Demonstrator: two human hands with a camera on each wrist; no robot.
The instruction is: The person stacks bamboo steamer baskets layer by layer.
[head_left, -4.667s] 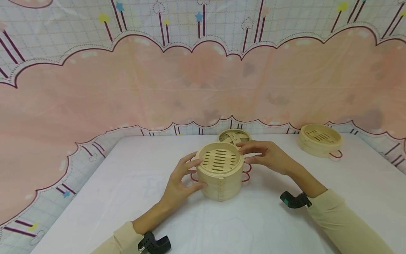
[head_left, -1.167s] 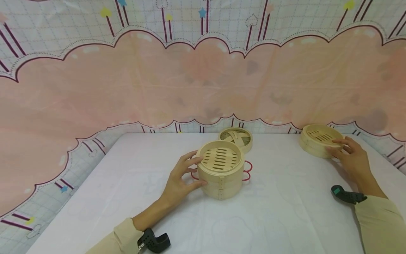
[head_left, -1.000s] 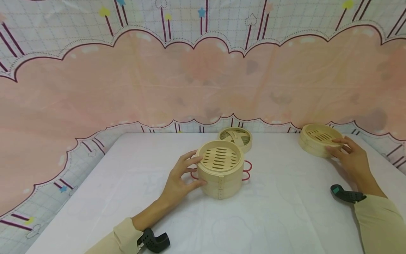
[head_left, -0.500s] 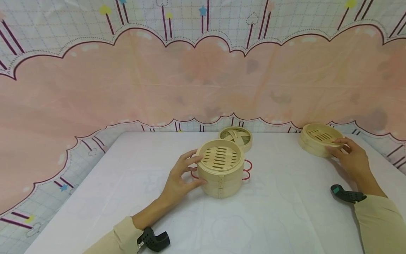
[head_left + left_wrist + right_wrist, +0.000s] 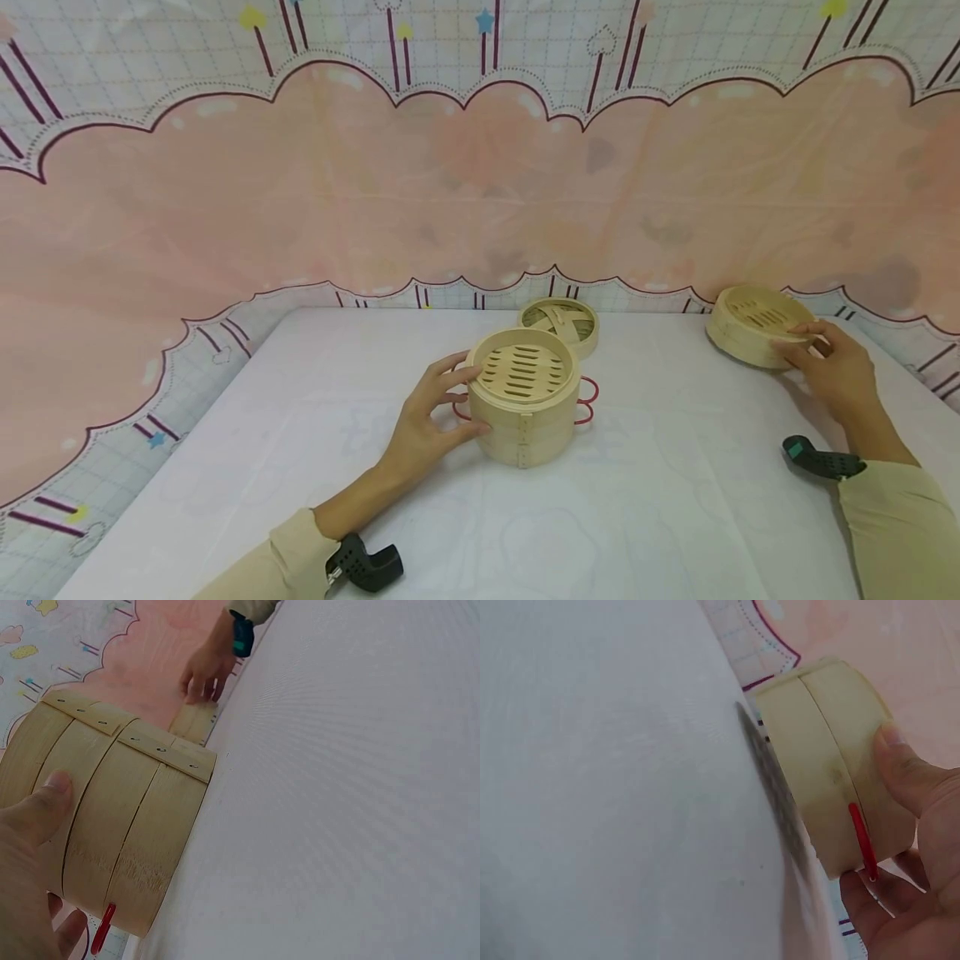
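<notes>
At the middle of the frame I see my left hand (image 5: 427, 421) curled against the side of the stacked steamer (image 5: 523, 396), thumb low on its wall. At far right my right hand (image 5: 832, 371) grips the single steamer basket (image 5: 750, 321), tilted up off the white table (image 5: 300, 433).

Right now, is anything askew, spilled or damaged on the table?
Only the lone steamer basket in the right hand: its near edge is tipped off the table. Nothing looks spilled or broken.
</notes>
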